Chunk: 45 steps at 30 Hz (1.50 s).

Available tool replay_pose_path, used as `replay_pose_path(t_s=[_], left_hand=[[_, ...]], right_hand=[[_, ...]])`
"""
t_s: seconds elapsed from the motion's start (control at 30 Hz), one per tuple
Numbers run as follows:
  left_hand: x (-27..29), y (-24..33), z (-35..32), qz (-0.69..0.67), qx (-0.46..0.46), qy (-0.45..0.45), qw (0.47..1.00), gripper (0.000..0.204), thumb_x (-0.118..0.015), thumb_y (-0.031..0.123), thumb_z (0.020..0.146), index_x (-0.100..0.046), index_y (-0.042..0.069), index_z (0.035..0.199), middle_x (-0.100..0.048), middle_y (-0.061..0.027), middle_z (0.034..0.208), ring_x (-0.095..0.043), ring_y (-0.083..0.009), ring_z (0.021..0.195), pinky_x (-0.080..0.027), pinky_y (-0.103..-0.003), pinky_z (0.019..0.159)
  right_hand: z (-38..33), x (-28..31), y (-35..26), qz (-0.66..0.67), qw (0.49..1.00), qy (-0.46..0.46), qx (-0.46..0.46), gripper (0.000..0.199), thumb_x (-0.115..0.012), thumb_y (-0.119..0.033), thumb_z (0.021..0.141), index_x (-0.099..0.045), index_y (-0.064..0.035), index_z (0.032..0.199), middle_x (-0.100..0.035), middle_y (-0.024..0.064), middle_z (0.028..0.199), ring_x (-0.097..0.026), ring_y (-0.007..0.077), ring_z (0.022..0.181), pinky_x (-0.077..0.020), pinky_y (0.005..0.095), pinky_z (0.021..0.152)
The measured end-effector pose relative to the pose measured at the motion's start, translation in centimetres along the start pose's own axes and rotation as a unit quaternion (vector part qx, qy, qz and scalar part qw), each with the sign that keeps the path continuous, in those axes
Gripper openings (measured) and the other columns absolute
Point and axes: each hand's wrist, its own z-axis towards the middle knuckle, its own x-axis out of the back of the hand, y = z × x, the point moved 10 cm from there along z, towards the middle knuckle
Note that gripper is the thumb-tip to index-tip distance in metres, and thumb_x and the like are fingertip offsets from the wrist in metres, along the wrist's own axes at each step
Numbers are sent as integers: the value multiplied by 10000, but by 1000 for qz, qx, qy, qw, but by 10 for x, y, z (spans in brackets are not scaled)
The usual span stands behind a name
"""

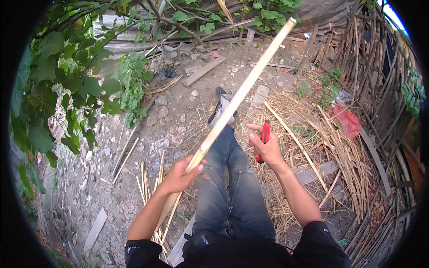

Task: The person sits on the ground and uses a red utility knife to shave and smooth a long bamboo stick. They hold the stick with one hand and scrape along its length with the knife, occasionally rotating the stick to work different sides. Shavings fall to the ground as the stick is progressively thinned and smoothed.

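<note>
I see fingers clamped: left hand (182, 177) on a strip (243, 94) toward one o'clock, right hand (271, 152) on a red tool (266, 133).

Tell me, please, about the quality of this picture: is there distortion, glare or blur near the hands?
Head view: dark round rim and bowed stick fence suggest fisheye distortion; same view: bright patch at upper right looks nearly washed out; same view: left hand, right hand and pale strip show no strong glare or obvious blur.
</note>
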Motion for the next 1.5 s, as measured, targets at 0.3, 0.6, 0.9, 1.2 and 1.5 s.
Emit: replay_pose_path(t_s=[0.3, 0.6, 0.9, 1.2, 1.5], left_hand=[[-64, -54, -93, -84, 123, -169, 974, 287, -594, 203, 1059, -630, 24, 1281, -675, -37, 756, -602, -83, 556, -484, -247, 519], [-85, -35, -90, -144, 14, -159, 977, 489, -507, 192, 1091, -359, 13, 1521, -660, -120, 1038, -638, -132, 718, -514, -268, 613], [-50, -44, -75, -157, 26, -23, 987, 426, -426, 270, 1123, -439, 10, 1460, -576, -30, 810, -488, -72, 508, -407, -212, 485], [-16, -60, -77, -194, 11, 55, 979, 504, -410, 335, 1131, -411, -16, 1493, -559, 3, 757, -460, -53, 499, -388, -219, 475], [24, -30, -56, -249, -43, 82, 964, 491, -422, 338, 1128, -416, 13, 1496, -568, -1, 765, -459, -60, 499, -395, -231, 475]], right_hand=[[-29, -17, 11, 150, 987, -7, -49, 284, -731, -200, 983, -659, -7, 1180, -708, 85, 873, -451, 27, 508, -344, 215, 463], [-44, -40, 10, 144, 984, 33, -97, 219, -728, -198, 982, -681, -9, 1081, -709, 73, 829, -497, 41, 518, -383, 225, 472], [-44, -32, 30, -108, 992, 13, -66, 379, -490, -334, 1090, -570, 5, 1239, -673, 137, 963, -656, 258, 951, -478, 393, 852], [-65, -99, -11, -332, 928, -154, 72, 238, -594, -275, 1047, -580, -41, 1091, -582, 200, 688, -628, 406, 634, -454, 460, 587], [-23, -58, -127, -432, 887, -104, 128, 323, -604, -245, 1037, -591, 11, 841, -428, 94, 583, -387, 138, 554, -341, 354, 515]])
